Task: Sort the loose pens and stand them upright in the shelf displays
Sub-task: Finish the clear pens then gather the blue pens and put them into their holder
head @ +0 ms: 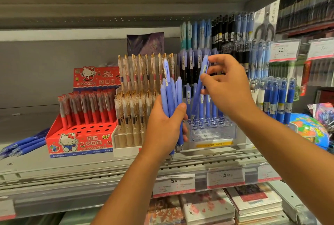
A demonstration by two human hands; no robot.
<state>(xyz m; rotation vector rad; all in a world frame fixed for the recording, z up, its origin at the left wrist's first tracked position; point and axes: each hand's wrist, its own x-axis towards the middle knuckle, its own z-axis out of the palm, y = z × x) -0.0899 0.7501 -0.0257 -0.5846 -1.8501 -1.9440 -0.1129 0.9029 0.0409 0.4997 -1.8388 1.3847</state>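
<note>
A bundle of blue pens [170, 98] stands upright in the left hand [166, 127], clip ends up and tips poking out below the palm; the fingers are wrapped round the barrels with the thumb pressed across the front. One pen in the bundle rises above the others. Just beside it, the right hand [227, 87] pinches a single blue pen [198, 90] between thumb and fingertips near its upper end. This pen tilts, with its top leaning right and its tip down over the clear display [213, 132], a see-through block with rows of round holes that sits on the shelf [72, 166]. Whether the tip has entered a hole cannot be told. A few more blue pens [188, 98] stand upright in the back rows of that block, while the front holes are bare. To its left is a white tray of gold-clipped pens [133, 98], and left of that a red Hello Kitty box [81, 134] with red-tipped pens in its rear rows. At the far left edge, loose blue pens [23, 143] lie flat on the shelf. Price tags [174, 183] hang along the shelf's front rail, with stacked notebooks [207, 206] below.
</note>
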